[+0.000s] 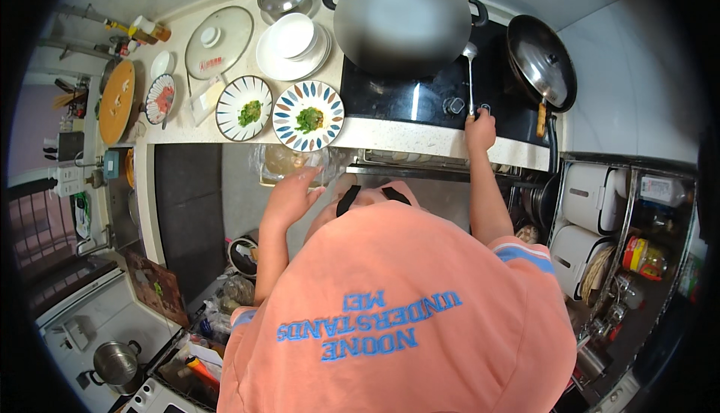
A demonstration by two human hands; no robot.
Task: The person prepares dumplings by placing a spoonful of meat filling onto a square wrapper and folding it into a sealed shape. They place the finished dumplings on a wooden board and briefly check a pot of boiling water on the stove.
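Note:
My right hand (481, 131) grips the handle of a metal ladle (471, 78) at the cooktop's front. The ladle's head touches or overlaps the rim of a large two-handled wok (402, 19); whether its blurred grey top is a lid or steam I cannot tell. Below the counter edge, my left hand (292, 196) hangs with thumb and fingers apart, holding nothing. Nearest to it is a plate with coloured leaf shapes (308, 89), bearing chopped greens (309, 120). Beside that sits a dark-striped plate (230, 117), also with chopped greens (250, 113).
Stacked white dishes (293, 36) and a glass lid (219, 41) stand behind the plates. A lidded frying pan (540, 64) is at the right of the black cooktop (382, 98). Under the counter, a drawer (427, 160) sticks out. A plastic-lined bin (275, 168) stands near my left hand.

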